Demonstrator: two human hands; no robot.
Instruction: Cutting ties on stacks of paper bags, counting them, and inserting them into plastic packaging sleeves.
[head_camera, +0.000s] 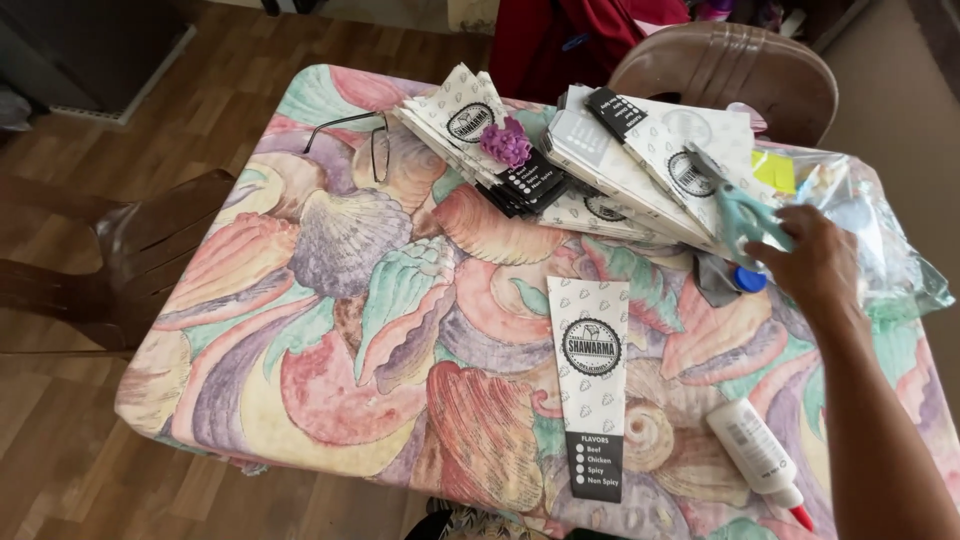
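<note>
1. Teal-handled scissors (738, 208) lie on the heap of printed paper sleeves (640, 165) at the far side of the desk (330, 330); the right hand (818, 262) reaches onto their handles, fingers curled about them. Whether the grip is fully closed cannot be told.
2. Only one hand shows; the left hand is out of view.
3. A single flat paper sleeve (592, 385), white with a dark lower band and a round emblem, lies on the desk nearer the person than the scissors, well apart from the hand.
4. A white glue bottle (758, 450) with a red tip lies on its side to the right of that single sleeve, under the forearm.
5. A blue cap (750, 281) and a grey scrap sit just beside the hand, on the near edge of the heap.
6. A second fan of sleeves (470, 125) lies left of the scissors' heap, with a purple flower-shaped thing (506, 142) on top.
7. Eyeglasses (372, 145) rest further left of that fan.
8. A clear plastic bag (880, 230) lies right of the scissors, beyond the hand.
9. A brown plastic chair (730, 70) stands behind the heap.
10. The desk wears a cloth patterned with pastel seashells.
</note>
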